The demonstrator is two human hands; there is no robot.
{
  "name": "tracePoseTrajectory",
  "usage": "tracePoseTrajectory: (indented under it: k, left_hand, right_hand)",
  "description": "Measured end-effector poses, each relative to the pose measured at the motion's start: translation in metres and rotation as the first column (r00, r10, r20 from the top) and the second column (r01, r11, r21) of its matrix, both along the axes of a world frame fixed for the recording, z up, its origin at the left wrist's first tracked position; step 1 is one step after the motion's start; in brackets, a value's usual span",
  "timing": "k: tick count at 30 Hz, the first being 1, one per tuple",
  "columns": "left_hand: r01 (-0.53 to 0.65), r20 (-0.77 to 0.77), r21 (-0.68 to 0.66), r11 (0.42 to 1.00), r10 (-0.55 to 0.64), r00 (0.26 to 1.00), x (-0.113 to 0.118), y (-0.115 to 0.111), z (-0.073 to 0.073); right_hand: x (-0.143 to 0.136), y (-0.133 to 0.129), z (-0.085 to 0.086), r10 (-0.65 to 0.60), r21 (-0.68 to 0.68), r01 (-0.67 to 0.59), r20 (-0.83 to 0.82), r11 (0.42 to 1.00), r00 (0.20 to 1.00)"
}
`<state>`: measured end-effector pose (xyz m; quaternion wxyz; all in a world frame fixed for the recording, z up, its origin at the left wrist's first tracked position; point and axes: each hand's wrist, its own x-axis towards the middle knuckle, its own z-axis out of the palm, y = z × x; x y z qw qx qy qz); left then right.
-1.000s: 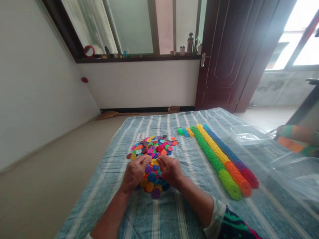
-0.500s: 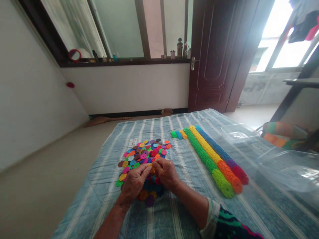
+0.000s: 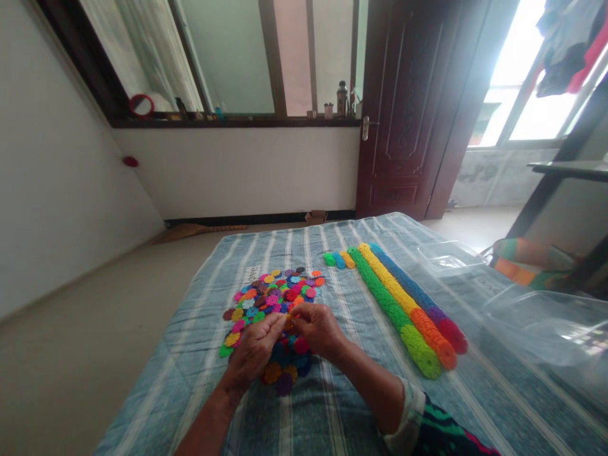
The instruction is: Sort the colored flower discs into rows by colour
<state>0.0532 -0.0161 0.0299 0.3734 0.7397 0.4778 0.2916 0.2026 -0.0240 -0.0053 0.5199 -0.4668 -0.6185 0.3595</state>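
My left hand (image 3: 256, 345) and my right hand (image 3: 319, 328) meet above a heap of colourful notched plastic discs (image 3: 272, 297). Between the fingertips is a yellow-orange disc (image 3: 289, 322), pinched from both sides and partly hidden by the fingers. Several more discs, orange and purple (image 3: 284, 382), lie below the hands on the cloth. To the right run long rows of stacked discs: a green row (image 3: 382, 297), a yellow row (image 3: 390, 278) ending in orange, and a blue row (image 3: 408, 285) ending in purple and red.
Three short disc stacks, green (image 3: 329, 259), blue and yellow, lie by the rows' far end. Clear plastic containers (image 3: 449, 256) stand on the right of the striped bedcover (image 3: 190, 354). Beyond are a dark red door (image 3: 403, 107) and a window ledge with small items.
My right fingers have shifted slightly on the yellow-orange disc, showing more of it. The view has tilted a little; the heap and rows look unchanged.
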Motion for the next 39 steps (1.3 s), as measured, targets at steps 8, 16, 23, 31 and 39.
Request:
tracePoseTrajectory:
  k: [8, 16, 23, 31, 39]
  left_hand:
    - [0.026, 0.076, 0.018, 0.999, -0.027, 0.997, 0.004, -0.002, -0.001]
    - [-0.157, 0.133, 0.101, 0.982, 0.143, 0.981, 0.003, -0.001, -0.003]
    - [-0.543, 0.128, 0.416, 0.730, 0.544, 0.829, -0.032, 0.028, -0.027]
    - [-0.603, 0.121, 0.509, 0.615, 0.642, 0.757, -0.054, 0.039, -0.034]
    - [-0.598, 0.076, 0.485, 0.638, 0.651, 0.755, -0.055, 0.039, -0.036]
  right_hand:
    - [0.006, -0.010, 0.017, -0.118, 0.093, 0.092, 0.335, 0.991, 0.935]
    - [0.038, 0.013, 0.041, -0.050, 0.126, -0.043, 0.648, 0.991, 0.760]
    - [0.142, 0.080, 0.062, -0.123, 0.021, 0.254, 0.911, 0.967, 0.393]
    - [0.176, 0.116, 0.051, -0.041, -0.057, 0.337, 0.961, 0.940, 0.275]
    - [0.175, 0.125, 0.043, 0.024, -0.089, 0.320, 0.979, 0.943, 0.200]
